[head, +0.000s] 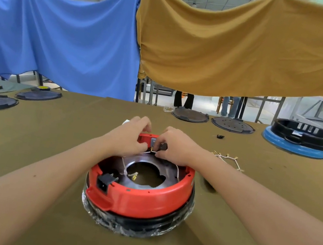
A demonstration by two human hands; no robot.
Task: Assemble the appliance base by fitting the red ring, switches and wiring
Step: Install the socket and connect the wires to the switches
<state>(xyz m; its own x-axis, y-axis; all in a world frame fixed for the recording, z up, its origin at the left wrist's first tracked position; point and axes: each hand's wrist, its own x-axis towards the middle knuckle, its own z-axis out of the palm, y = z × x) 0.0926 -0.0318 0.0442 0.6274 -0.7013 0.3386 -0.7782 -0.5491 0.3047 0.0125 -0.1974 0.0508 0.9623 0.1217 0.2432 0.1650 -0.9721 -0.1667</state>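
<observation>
While both bare forearms reach forward over the olive-green cloth-covered counter point(45, 145), the two hands meet at the far rim of the round red plastic ring point(143, 200), which sits on a black circular appliance base point(135, 225) near the front middle of the counter. Clear plastic wrap shows crumpled round the bottom of that base. The left hand point(130, 134) has its fingers curled over the far edge of the ring, its grip pinching a thin white wire point(142, 153) with the thumb. The right hand point(176, 146) has its grip curled round a small grey switch block point(163, 145) at the ring's far wall, its thumb tip pressed down where a brass terminal meets the wire. More white wire trails down inside the ring across the grey metal plate with a large central hole point(167, 169), ending in brass-tipped leads point(134, 175) near the hole. A black socket piece point(106, 181) is set in the near left wall of the ring.

To the right on the counter lies a loose bundle of white wires with brass terminals point(228, 158), well apart from the ring. Farther back are several dark round discs point(190, 115), and a black ring on a blue base point(301, 139) at the far right. Blue cloth point(64, 31) and mustard cloth point(243, 46) hang behind
</observation>
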